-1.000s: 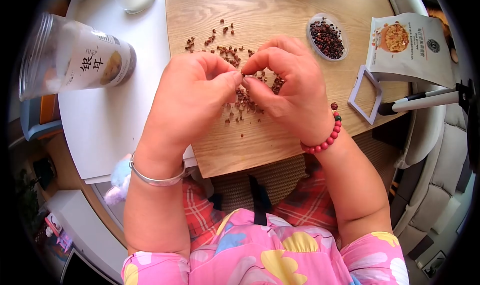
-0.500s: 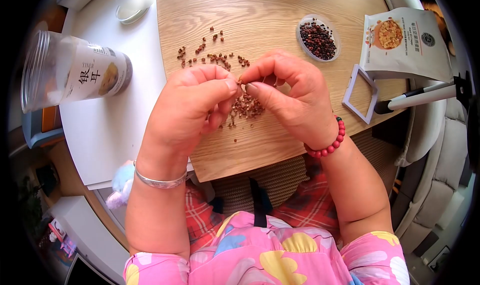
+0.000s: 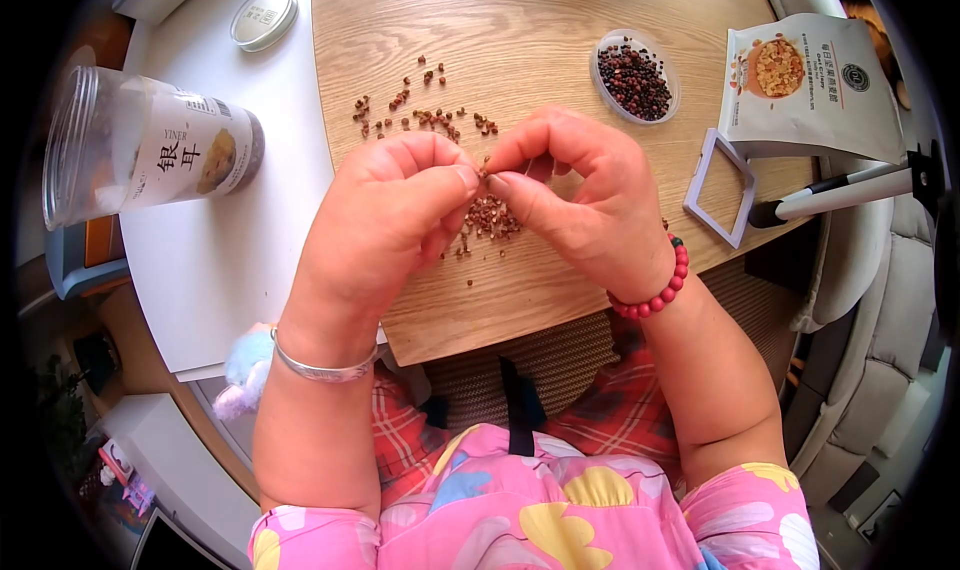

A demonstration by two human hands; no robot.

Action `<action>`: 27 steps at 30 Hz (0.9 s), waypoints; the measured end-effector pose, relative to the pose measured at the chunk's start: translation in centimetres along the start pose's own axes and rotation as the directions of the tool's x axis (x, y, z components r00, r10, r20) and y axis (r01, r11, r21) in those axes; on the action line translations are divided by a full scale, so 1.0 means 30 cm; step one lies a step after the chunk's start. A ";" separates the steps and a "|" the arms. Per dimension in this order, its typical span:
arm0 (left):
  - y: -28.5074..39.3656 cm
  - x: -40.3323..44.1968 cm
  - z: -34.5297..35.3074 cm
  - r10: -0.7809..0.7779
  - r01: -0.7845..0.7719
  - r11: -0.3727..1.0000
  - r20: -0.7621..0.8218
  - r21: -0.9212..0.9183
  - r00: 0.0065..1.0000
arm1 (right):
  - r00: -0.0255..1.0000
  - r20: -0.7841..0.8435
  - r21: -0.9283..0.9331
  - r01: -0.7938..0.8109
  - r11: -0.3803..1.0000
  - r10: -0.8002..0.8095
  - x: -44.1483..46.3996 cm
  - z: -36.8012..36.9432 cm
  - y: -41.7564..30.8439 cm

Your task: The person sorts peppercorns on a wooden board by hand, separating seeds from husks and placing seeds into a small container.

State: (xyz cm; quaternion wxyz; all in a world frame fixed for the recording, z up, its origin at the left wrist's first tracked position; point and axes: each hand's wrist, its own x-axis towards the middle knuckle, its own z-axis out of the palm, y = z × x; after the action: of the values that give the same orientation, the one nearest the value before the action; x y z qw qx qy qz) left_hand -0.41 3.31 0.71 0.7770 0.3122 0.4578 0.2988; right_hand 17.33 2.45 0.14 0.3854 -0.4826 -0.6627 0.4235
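Note:
My left hand point(image 3: 400, 205) and my right hand point(image 3: 585, 185) meet over the wooden table, thumb and forefinger of each pinched together. Between the fingertips is a tiny brown Sichuan peppercorn point(image 3: 484, 173), mostly hidden. Just below the fingertips lies a small pile of reddish-brown peppercorn husks point(image 3: 490, 217), partly covered by the hands. Beyond my left hand, loose peppercorns point(image 3: 437, 120) are scattered on the wood. A round clear tub point(image 3: 637, 78) of dark red and black peppercorns stands beyond my right hand.
On the white surface at left stand a large clear plastic jar point(image 3: 150, 148) with a printed label and a round lid point(image 3: 264, 18). To the right are a foil food pouch point(image 3: 810, 90), a lilac frame point(image 3: 722, 188) and a black-and-white stand point(image 3: 830, 198). The wooden table point(image 3: 450, 325) ends near my lap.
Both hands stay in nearly the same place, still pinching at the fingertips. The fingers have shifted slightly; the view has moved a little.

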 end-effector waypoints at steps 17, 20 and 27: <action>0.001 -0.007 0.020 0.094 -0.065 0.951 -0.082 0.304 0.992 | 0.991 0.020 -0.185 0.135 0.973 -0.134 0.001 -0.011 0.007; 0.003 -0.010 0.019 0.119 -0.079 0.926 -0.087 0.368 0.989 | 0.987 0.062 -0.188 0.159 0.969 -0.150 0.001 -0.015 0.009; -0.009 -0.003 0.009 0.079 -0.068 0.902 -0.009 0.426 0.997 | 0.986 0.123 -0.170 0.133 0.976 -0.113 -0.001 -0.022 0.005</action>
State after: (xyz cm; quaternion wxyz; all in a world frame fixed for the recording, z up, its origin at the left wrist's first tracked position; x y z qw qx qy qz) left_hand -0.16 3.00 0.67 0.6725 0.4870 0.5098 0.2250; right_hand 18.00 2.58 0.21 0.3280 -0.4485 -0.7472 0.3646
